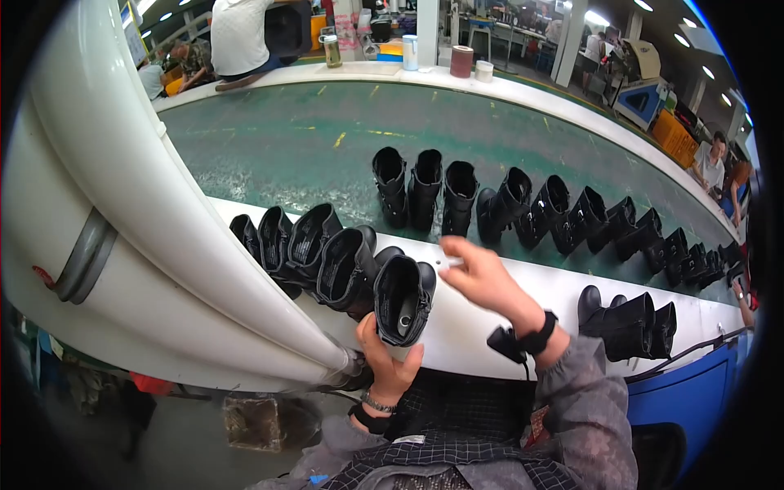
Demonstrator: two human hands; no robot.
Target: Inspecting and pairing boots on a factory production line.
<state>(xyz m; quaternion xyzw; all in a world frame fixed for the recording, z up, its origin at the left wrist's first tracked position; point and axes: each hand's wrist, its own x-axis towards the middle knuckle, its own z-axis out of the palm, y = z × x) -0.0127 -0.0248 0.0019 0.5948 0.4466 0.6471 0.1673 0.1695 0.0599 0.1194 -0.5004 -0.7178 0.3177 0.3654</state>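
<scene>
A black boot [400, 314] stands in front of me on the white ledge, its wide shaft opening facing up and a small pale ring-like thing visible inside. My left hand [385, 363] grips the near side of its shaft, with the thumb apart at the right. To the right of this boot, my right hand [482, 273] is raised above the ledge, slightly blurred. Its thumb and fingers are apart, and I see nothing held. Close on the left, another black boot [341, 273] heads a row of several similar boots on the ledge.
Beyond the white ledge [465, 335], a green conveyor belt [286, 131] carries a long row of black boots [460, 196]. More boots [629, 327] rest at the right. A large curved white machine body [122, 163] blocks the left. Other people sit across the belt.
</scene>
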